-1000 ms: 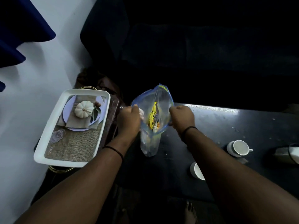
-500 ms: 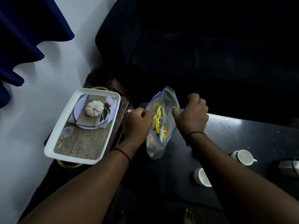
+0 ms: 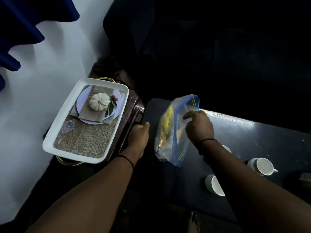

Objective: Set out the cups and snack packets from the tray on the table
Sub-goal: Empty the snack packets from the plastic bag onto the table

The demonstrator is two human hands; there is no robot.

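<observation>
Snack bag [image 3: 175, 130] upright on table [image 3: 252, 135]; cups [image 3: 263, 166] near, possibly three.

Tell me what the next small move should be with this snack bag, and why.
Probably bring the left hand back to the zip bag to hold its mouth open. Only the right hand pinches the bag near its top, while the left rests at the table edge. The yellow packets are inside, and the cups are already out.

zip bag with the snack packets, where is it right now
In the head view the zip bag sits centre frame on the dark table's left end, held by the right hand, with the white tray to its left.
</observation>
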